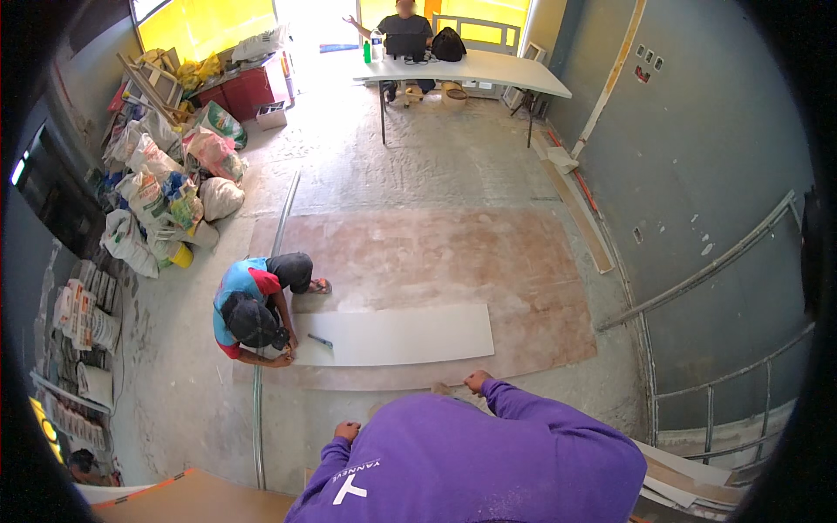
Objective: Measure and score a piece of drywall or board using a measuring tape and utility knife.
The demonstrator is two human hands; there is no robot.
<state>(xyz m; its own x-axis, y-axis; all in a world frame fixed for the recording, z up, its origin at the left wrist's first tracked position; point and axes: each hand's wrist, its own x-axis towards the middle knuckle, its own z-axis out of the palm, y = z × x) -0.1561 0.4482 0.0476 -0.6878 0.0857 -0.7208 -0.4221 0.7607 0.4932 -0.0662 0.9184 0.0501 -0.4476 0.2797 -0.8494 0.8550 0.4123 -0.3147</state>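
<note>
Our 2 hands come out of purple sleeves [514, 401]. The left hand [348, 431] hangs low with its fingers curled, and the right hand [478, 381] is bent in like a loose fist. We can't tell if either holds anything. From between them, the long white board [414, 336] is at 12 o'clock, just past our right hand, and we aren't touching it. It lies flat on a big brown sheet [418, 253] on the floor [349, 179]. A small dark tool [321, 341] sits near its 9 o'clock end.

At 10 o'clock, a person in a cap [248, 318] squats with hands by that end. Farther out, between 10 and 11, we see a pile of full bags [153, 192]. Far off at 12 is a white table [510, 74], with a person [405, 26] sitting behind it. At 3 o'clock a metal frame [696, 279] stands by the grey wall [697, 139].
</note>
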